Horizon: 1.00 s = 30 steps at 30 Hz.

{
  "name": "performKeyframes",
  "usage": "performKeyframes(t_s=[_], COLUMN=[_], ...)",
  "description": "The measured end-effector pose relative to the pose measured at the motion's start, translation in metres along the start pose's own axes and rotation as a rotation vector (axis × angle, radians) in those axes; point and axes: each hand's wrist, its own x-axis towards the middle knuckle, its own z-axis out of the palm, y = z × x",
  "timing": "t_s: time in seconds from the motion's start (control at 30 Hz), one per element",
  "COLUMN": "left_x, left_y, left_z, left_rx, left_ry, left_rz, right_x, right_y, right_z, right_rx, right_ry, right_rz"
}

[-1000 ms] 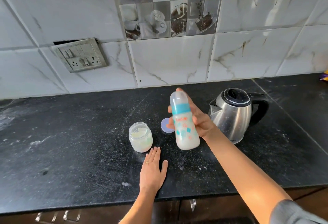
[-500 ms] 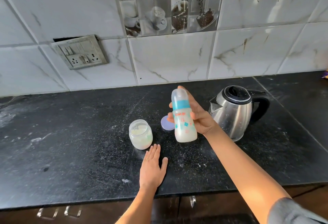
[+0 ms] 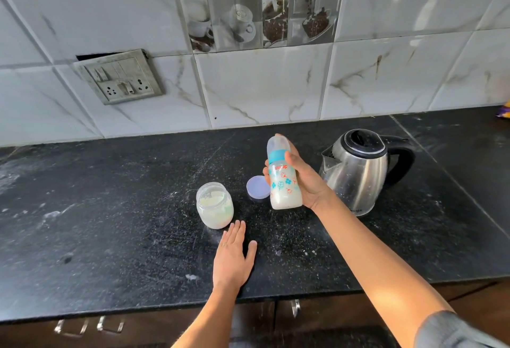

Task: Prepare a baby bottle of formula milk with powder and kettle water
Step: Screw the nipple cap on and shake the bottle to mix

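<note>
Plastic bottle (image 3: 284,185) sits in curled fingers of right hand (image 3: 307,179); left hand (image 3: 233,259) lies flat on countertop (image 3: 110,209).

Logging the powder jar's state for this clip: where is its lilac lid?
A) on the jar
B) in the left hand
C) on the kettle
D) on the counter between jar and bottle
D: the lilac lid lies on the counter, right of the open jar and just left of the bottle gripped by the right hand.
</note>
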Motion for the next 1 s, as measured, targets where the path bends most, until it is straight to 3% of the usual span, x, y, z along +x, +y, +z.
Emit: performKeyframes(t_s=[0.3, 0.53, 0.7, 1.0], left_x=[0.0, 0.0, -0.002, -0.002], left_y=[0.0, 0.001, 0.002, 0.002], left_z=[0.001, 0.001, 0.0, -0.001], left_rx=[0.002, 0.008, -0.006, -0.039], left_ry=[0.004, 0.005, 0.014, 0.023], left_rz=[-0.015, -0.017, -0.021, 0.006], right_x=[-0.014, -0.036, -0.048, -0.053], right_y=[0.004, 0.027, 0.039, 0.036], right_z=[-0.027, -0.059, -0.071, -0.058], right_rx=[-0.422, -0.724, -0.767, -0.806], right_ry=[0.083, 0.079, 0.022, 0.035], right_rz=[-0.108, -0.012, 0.097, 0.113])
